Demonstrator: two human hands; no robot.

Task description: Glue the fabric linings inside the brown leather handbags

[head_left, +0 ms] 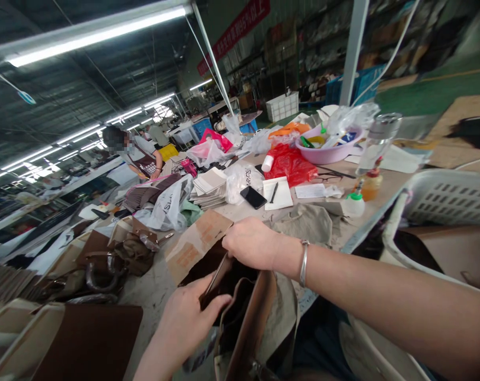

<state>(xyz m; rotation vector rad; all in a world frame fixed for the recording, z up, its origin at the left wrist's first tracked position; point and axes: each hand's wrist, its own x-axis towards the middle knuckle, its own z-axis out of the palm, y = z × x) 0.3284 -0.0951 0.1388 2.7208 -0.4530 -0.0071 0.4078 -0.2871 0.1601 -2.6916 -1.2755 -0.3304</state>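
Note:
A brown bag (264,301) stands tilted at the table's near edge, its mouth open and its dark inside showing. My left hand (188,317) grips the bag's left edge, thumb over the inner side and the other fingers hidden behind the panel. At the upper rim, my right hand (250,243) is closed on the bag's far corner, a bracelet on its wrist. A piece of cardboard with orange print (198,243) lies just beyond the bag. Grey-beige cloth (307,222) is spread to the right, past my right wrist.
Brown bags and handles (101,264) crowd the left side. Beyond are a phone (253,197), a pad with a pen (283,199), a red plastic bag (289,165), a pink basin (331,152) and small bottles. A white basket (450,196) stands right. A person works far left.

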